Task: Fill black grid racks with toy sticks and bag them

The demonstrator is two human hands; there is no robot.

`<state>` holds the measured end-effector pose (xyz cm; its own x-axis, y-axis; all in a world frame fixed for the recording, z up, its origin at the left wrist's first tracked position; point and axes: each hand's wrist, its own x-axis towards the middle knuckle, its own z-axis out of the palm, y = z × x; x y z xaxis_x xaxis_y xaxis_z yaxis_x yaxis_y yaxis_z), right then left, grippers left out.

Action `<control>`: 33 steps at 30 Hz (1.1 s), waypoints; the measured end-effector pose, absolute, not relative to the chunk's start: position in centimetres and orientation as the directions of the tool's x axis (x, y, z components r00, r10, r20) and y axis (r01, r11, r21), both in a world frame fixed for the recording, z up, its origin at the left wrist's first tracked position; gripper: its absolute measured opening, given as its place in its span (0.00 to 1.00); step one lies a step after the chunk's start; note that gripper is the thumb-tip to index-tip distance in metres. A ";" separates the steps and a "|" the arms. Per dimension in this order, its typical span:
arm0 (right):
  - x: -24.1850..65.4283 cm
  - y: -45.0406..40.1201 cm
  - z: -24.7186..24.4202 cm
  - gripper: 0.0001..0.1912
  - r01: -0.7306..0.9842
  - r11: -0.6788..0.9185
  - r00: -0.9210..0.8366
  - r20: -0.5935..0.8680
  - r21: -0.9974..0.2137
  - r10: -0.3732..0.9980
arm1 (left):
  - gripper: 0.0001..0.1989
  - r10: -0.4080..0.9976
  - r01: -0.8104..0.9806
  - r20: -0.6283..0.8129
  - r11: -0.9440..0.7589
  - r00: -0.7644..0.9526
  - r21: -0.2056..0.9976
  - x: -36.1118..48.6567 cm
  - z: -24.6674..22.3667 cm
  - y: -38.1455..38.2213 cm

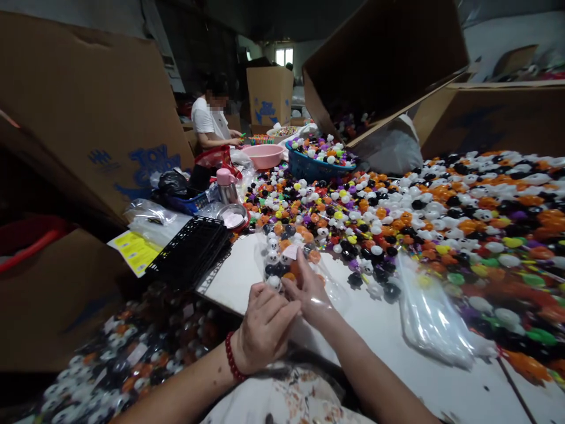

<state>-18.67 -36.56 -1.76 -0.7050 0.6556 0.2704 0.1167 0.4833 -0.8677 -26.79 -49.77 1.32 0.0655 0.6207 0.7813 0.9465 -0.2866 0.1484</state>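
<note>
A clear plastic bag point(282, 268) filled with small white, black and orange figures lies on the white tabletop, in front of both hands. A small white paper piece shows at its top. My left hand point(265, 324), with a red bead bracelet on the wrist, has curled fingers at the near end of the bag; what is between them is hidden. My right hand point(311, 291) rests against the bag's near right side, thumb pointing up along it, its other fingers bent toward my left hand and partly hidden.
Colourful figures point(445, 206) are heaped at the right and back. Clear bags point(435, 318) lie at the right. Black trays point(189, 250), a metal bowl point(233, 218) and a pink-lidded flask point(226, 187) stand left. Filled bags point(128, 359) lie lower left. A person point(210, 121) sits behind.
</note>
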 end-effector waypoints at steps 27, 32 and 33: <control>-17.5 -36.4 -1.6 0.25 0.539 0.778 -0.724 0.295 -0.322 0.623 | 0.10 0.655 0.878 0.698 -0.473 0.289 0.080 -26.6 1.0 -49.9; -15.4 -37.8 -2.8 0.31 0.414 0.831 -0.765 0.353 -0.371 0.539 | 0.23 0.665 0.894 0.697 -0.442 0.269 0.076 -26.8 0.8 -49.5; -14.3 -38.2 -2.8 0.30 0.355 0.850 -0.799 0.346 -0.389 0.493 | 0.24 0.670 0.899 0.693 -0.432 0.267 0.072 -26.9 0.8 -49.4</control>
